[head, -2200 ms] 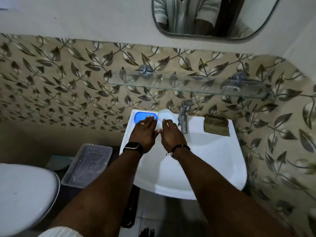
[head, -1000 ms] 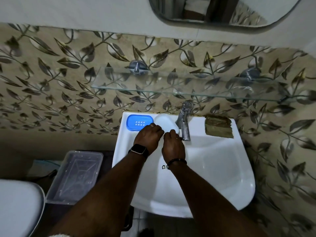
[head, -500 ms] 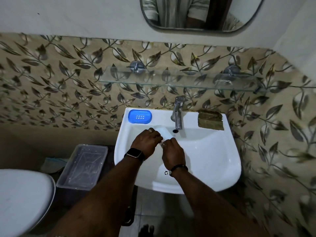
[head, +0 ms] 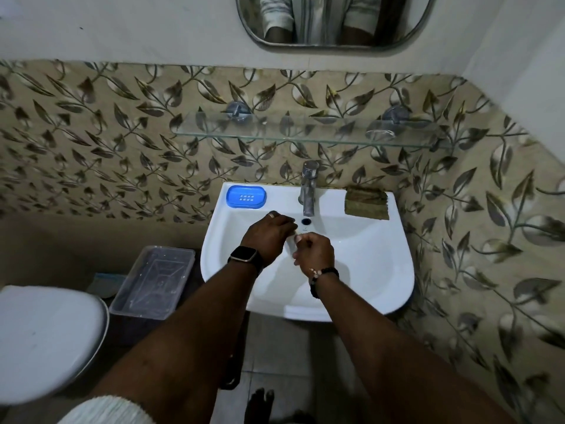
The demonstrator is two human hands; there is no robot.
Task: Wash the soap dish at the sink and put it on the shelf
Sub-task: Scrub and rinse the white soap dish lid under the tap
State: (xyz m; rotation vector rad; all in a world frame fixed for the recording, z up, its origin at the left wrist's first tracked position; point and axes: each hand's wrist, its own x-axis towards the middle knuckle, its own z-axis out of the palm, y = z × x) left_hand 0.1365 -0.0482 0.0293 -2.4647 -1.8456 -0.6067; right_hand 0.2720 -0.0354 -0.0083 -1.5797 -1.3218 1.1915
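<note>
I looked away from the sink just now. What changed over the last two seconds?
The left hand and right hand lifted the white dish piece off the rear ledge into the basin, gripping it between them. The blue tray, tap and brown pad stayed put.

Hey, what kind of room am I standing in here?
Most likely a small home bathroom: a white wall sink with a tap, a toilet at lower left, and a mirror above a glass shelf.
</note>
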